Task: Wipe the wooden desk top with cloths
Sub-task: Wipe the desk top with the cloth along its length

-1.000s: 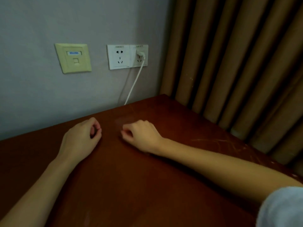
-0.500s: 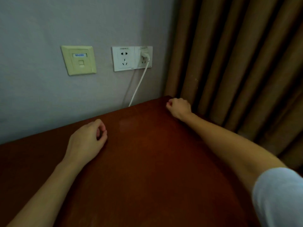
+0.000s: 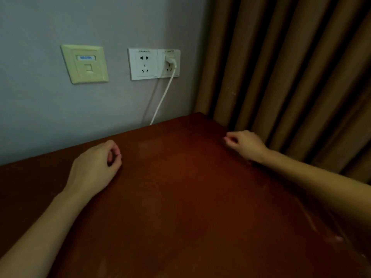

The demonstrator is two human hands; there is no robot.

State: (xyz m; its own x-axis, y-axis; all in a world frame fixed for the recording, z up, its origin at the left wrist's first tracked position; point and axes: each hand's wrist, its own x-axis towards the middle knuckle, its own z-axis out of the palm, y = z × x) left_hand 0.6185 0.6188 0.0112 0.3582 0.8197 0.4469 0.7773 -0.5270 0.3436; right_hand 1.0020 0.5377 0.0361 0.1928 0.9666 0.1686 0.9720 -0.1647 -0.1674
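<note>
The wooden desk top (image 3: 180, 207), a dark reddish brown, is filling the lower half of the frame, with its far corner pointing toward the upper middle. Its back edge is running against the grey wall (image 3: 40, 109) and its right edge is lying along the brown curtain (image 3: 291, 67).

The left hand (image 3: 94, 167) is resting on the desk left of centre, near the back edge. It is lying closed, fingers curled under and the thumb tip meeting the index fingertip, with nothing showing in the pinch. Its bare forearm is reaching in from the lower left corner.

The right hand (image 3: 246, 144) is resting at the desk's right edge, just beside the curtain folds. It is also lying closed in a loose fist, and nothing is showing in its grip. Its forearm is stretching in from the right border. The two hands are lying well apart.

A faint pale patch (image 3: 148, 146) is showing on the wood between them.

On the wall in the upper left, a yellowed network socket plate (image 3: 85, 64) is sitting beside a white double power outlet (image 3: 153, 64). A white plug (image 3: 170, 60) is sitting in the outlet's right half, and its white cable (image 3: 162, 101) is hanging down behind the desk's back edge.
</note>
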